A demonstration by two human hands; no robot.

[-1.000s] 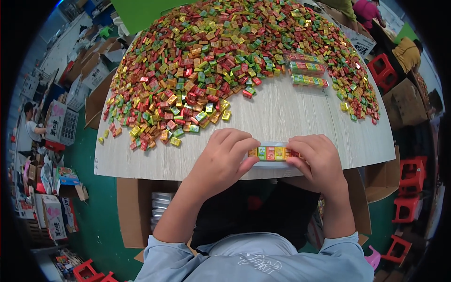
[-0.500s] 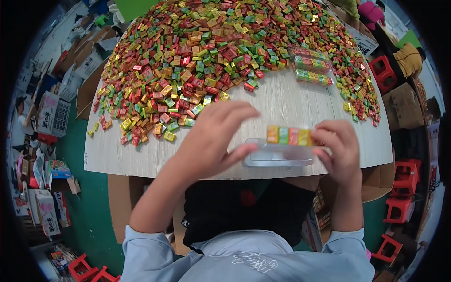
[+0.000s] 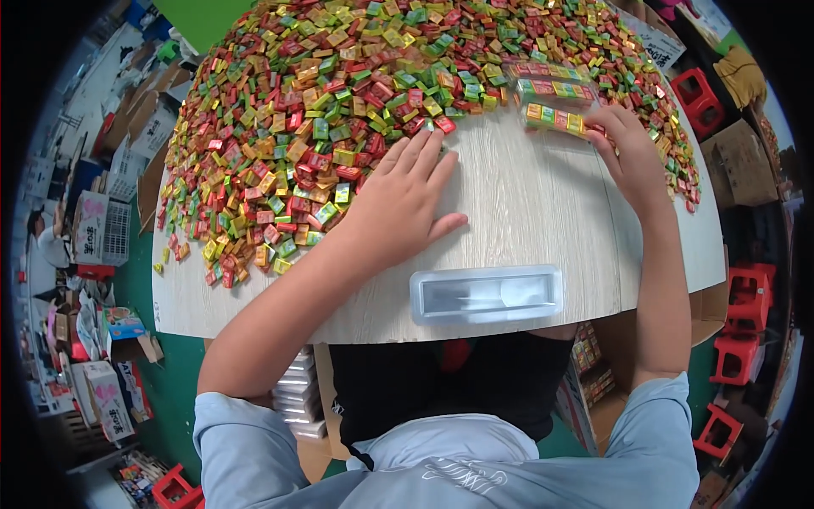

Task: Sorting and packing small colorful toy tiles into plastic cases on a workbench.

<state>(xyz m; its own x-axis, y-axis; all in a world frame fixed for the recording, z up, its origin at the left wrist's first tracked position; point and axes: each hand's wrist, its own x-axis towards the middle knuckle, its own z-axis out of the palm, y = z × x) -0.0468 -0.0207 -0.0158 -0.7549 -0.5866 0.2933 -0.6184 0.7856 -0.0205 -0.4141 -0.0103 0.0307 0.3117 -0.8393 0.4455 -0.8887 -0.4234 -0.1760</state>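
My right hand (image 3: 629, 157) pinches the right end of a row of small wrapped candies (image 3: 551, 118) in yellow, green, red and orange. That row lies against the front of several similar filled rows (image 3: 555, 90) at the back right of the table. On the near edge of the big heap of wrapped candies (image 3: 339, 127) rests my left hand (image 3: 403, 199), its fingers spread and its thumb out to the right. The fingertips touch the nearest candies. A clear plastic tray (image 3: 415, 299), long and shallow, sits near the table's front edge with nothing visible inside.
The pale wooden table (image 3: 517, 212) curves away to both sides. Below its front edge are a stack of clear trays (image 3: 298, 392) and a box of packed candy rows (image 3: 593, 365). Red stools (image 3: 736, 297) and cartons (image 3: 738, 170) stand to the right.
My right hand has carried the candy row from above the tray to the filled rows at the back. My left hand has moved from beside the tray onto the heap's edge.
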